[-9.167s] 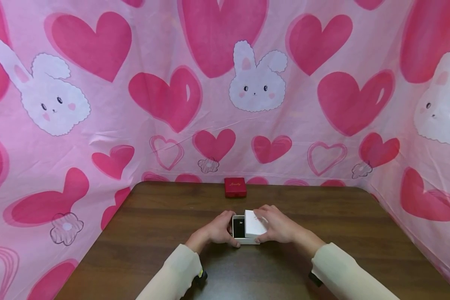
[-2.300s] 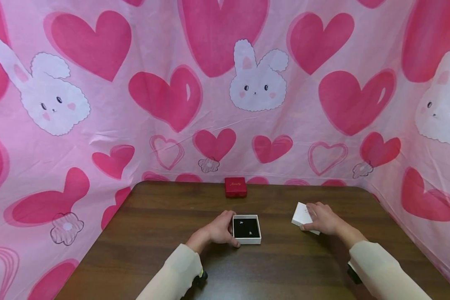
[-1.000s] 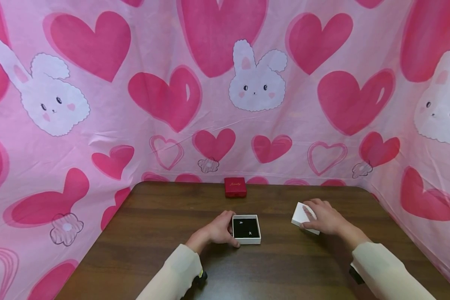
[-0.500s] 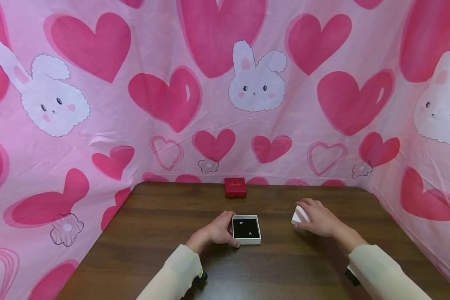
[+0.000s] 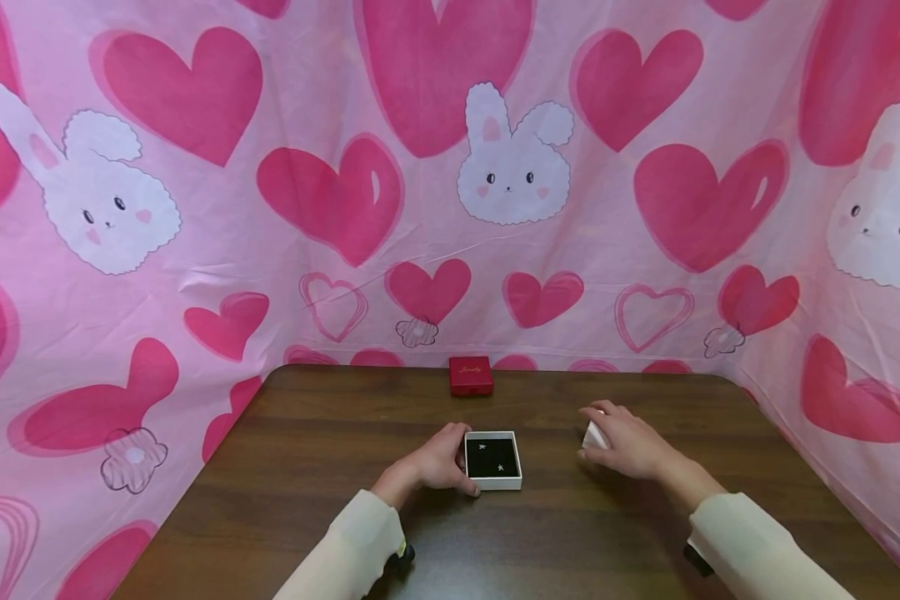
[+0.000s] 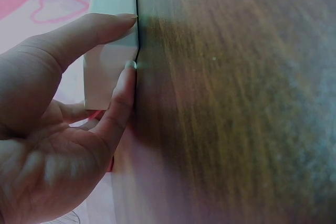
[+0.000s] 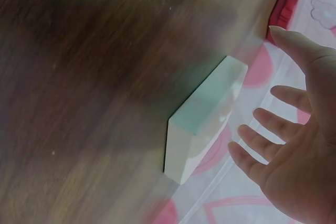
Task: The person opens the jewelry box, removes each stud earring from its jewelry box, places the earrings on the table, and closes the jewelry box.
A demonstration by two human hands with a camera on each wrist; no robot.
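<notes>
A white jewelry box (image 5: 498, 483) sits uncovered at the middle of the table. Its black pad (image 5: 493, 453) bears two small star-shaped earrings (image 5: 500, 467). My left hand (image 5: 435, 458) grips the box at its left side; the left wrist view has the thumb across the front wall of the box (image 6: 110, 80). Off to the right lies the white box lid (image 5: 594, 437), mostly hidden behind my right hand (image 5: 630, 446) in the head view. The right wrist view shows the lid (image 7: 205, 108) on the table and the fingers of that hand spread apart from it.
A closed red box (image 5: 471, 377) with gold lettering stands at the back of the wooden table (image 5: 330, 425). Behind the table and along both sides hangs a pink cloth (image 5: 420, 233) printed with hearts and rabbits.
Earlier my right hand lifted the lid off the box and set it down to the right. Since then it has let go and shifted slightly left. My left hand stays on the box.
</notes>
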